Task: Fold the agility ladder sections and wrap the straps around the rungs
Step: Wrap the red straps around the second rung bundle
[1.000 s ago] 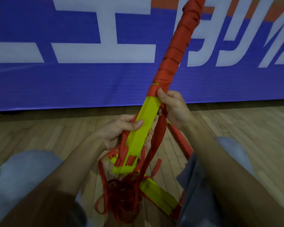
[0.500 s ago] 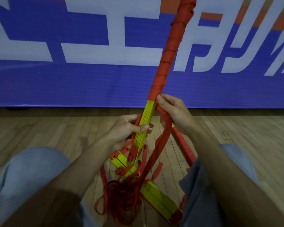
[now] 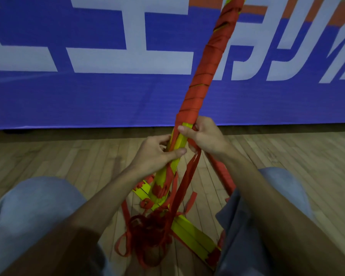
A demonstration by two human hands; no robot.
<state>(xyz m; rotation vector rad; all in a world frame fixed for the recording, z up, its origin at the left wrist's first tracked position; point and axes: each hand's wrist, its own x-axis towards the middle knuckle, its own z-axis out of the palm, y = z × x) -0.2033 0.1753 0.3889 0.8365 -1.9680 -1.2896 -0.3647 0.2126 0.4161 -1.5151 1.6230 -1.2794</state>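
Observation:
A stacked bundle of yellow ladder rungs stands tilted up from the floor between my knees. Its upper length is wound in red strap up to the top of the frame. My left hand grips the bare yellow part just below the wrapping, thumb across the front. My right hand grips the bundle at the wrapping's lower edge and holds the loose red strap, which hangs from it down to a tangled heap of strap on the floor.
More yellow rungs lie flat on the wooden floor under the heap. A second red-wrapped bundle slants beside my right knee. My knees in blue trousers flank the work. A blue banner stands close ahead.
Both hands have shifted up the bundle and closer together. The bundle has turned in my grip, and my right hand has brought the strap round at the wrapping's lower edge.

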